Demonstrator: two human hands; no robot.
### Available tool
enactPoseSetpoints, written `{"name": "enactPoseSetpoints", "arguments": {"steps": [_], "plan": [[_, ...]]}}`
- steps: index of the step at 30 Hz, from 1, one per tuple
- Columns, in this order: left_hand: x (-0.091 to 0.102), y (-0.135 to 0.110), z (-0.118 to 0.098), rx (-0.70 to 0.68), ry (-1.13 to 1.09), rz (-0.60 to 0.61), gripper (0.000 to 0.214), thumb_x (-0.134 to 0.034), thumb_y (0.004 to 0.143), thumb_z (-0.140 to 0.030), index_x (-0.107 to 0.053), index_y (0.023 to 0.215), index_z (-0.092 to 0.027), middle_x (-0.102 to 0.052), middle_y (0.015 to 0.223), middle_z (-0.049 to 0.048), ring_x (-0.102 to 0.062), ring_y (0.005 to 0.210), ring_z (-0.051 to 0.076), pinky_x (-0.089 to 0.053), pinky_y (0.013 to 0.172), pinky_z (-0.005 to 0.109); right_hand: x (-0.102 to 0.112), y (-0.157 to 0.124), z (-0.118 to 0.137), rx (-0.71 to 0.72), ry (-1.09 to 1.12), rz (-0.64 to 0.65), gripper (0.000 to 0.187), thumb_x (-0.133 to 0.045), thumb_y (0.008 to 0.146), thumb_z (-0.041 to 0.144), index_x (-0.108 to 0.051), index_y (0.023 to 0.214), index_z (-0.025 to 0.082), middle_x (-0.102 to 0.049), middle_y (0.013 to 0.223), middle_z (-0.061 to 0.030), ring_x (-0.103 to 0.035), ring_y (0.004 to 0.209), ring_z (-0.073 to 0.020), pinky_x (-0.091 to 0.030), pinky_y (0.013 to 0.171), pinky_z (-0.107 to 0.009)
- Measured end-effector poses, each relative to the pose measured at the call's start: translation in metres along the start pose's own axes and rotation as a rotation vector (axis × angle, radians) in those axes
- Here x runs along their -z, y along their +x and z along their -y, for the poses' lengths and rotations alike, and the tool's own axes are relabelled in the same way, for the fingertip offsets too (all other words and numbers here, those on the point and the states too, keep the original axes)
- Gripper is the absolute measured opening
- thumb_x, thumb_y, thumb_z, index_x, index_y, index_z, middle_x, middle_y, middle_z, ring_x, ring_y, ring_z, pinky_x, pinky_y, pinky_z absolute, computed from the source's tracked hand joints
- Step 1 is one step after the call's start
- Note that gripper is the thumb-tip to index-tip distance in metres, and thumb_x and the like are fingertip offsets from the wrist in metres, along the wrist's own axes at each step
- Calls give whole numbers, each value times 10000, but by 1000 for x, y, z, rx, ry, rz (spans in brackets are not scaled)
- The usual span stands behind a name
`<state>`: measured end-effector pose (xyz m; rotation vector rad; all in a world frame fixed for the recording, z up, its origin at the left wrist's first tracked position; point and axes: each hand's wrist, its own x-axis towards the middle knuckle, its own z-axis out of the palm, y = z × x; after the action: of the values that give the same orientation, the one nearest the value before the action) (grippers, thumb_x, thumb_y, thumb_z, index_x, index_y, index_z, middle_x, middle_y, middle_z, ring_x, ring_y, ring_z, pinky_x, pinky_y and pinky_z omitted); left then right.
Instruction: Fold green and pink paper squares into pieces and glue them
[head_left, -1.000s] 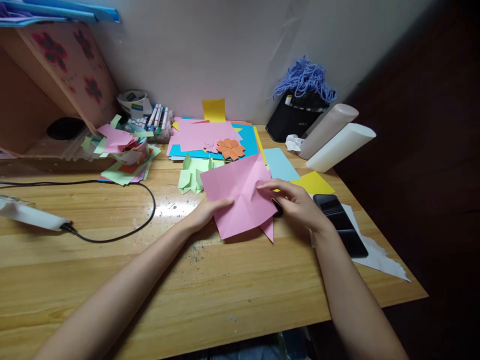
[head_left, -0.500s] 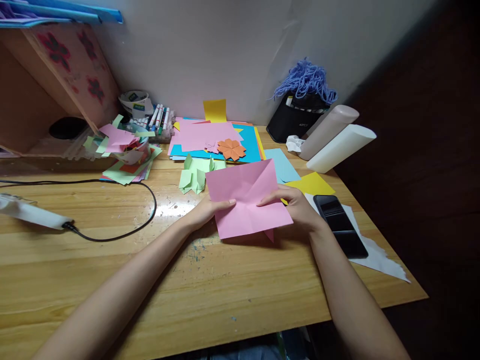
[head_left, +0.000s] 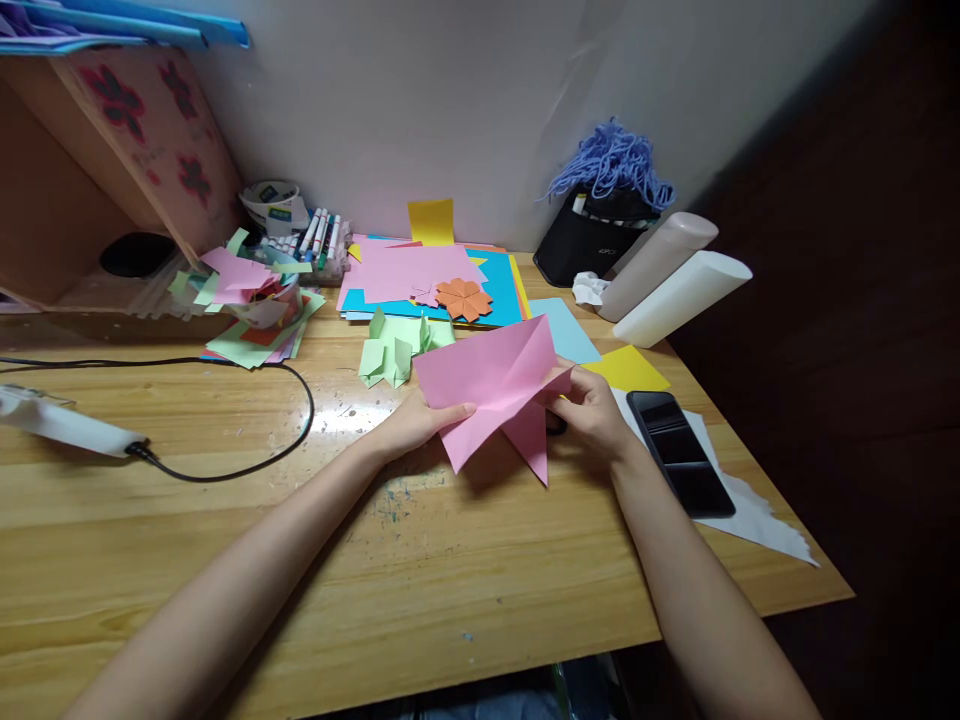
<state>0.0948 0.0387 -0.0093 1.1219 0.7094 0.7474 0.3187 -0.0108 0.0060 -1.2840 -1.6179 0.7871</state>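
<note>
A creased sheet of pink paper is held above the table, its right part bent up and a pointed flap hanging below. My left hand pinches its left side, thumb on top and fingers hidden underneath. My right hand grips the right edge, the fingers partly behind the paper. Just beyond the sheet stand folded pale green paper pieces. Behind them, an orange paper flower lies on a stack of coloured paper.
To the right lie a black phone, yellow paper and two leaning cylindrical bottles. A black cable curves over the wooden table at left. Markers and a cup of paper scraps stand at the back left.
The pink sheet's right side has bent upward and inward, and its lower flap shows more. My right hand's thumb has left the middle of the sheet for its right edge.
</note>
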Motion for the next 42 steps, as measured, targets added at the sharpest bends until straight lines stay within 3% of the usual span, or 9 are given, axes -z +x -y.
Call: {"name": "enactPoseSetpoints", "arguments": {"steps": [5,11,15,21,26,31,36,38,42], "plan": [[2,1,1,19,97,70,419,-695,637,-239,-578,1032,-161,-615,1059,128,-581,928,238,-458,760,337,2,0,4,42,-41,86,123,-679,693,337,-686,707,215,-564,966,-67,-555,892,-206,-459,736,-320],[0,2,3,70,8,93,373,-651,694,-306,-603,1017,-126,-635,998,127,-591,897,233,-461,757,331,-3,-1,-2,-57,44,-68,172,-664,700,349,-641,665,181,-590,739,-33,-559,684,-171,-443,573,-281],[0,6,5,22,-17,160,446,-659,681,-384,-607,1047,-134,-653,982,104,-590,906,244,-457,777,339,-9,-1,-2,-175,43,-195,277,-670,673,396,-567,593,152,-518,555,10,-470,505,-114,-375,460,-235],[6,8,13,8,-253,150,678,-361,758,-671,-558,1141,-146,-642,1014,140,-567,988,292,-424,844,402,-19,2,-5,-208,-75,-294,372,-658,663,429,-477,501,147,-436,495,33,-386,471,-80,-302,436,-210],[10,7,12,-198,51,40,588,-659,634,-515,-586,1091,-151,-607,1098,120,-553,990,270,-431,797,324,-26,2,-7,-236,-98,-304,426,-650,661,449,-394,474,164,-353,469,50,-329,458,-70,-260,427,-210],[8,5,8,-177,4,-9,588,-378,789,-593,-544,1140,-151,-598,1102,128,-580,922,247,-455,666,302,-28,2,-6,-278,-89,-320,442,-638,666,480,-391,474,167,-377,451,50,-346,439,-69,-266,422,-207],[0,3,5,-302,391,-83,528,-679,624,-443,-585,1060,-160,-608,1073,98,-548,957,234,-425,809,328,-30,1,-10,-324,-168,-320,462,-614,683,504,-397,456,166,-435,428,31,-383,433,-81,-287,429,-210],[-3,3,6,-283,490,-129,451,-690,628,-367,-601,1019,-161,-632,990,74,-561,894,206,-433,782,313,-31,1,-10,-328,-163,-313,465,-598,701,500,-391,451,167,-420,420,33,-381,430,-82,-286,431,-212],[-4,5,8,-206,466,-150,287,-616,703,-323,-626,927,-143,-641,874,57,-568,777,166,-443,693,278,-29,3,-5,-259,-86,-301,398,-566,745,456,-444,509,158,-396,500,37,-362,476,-80,-275,444,-208]]}}
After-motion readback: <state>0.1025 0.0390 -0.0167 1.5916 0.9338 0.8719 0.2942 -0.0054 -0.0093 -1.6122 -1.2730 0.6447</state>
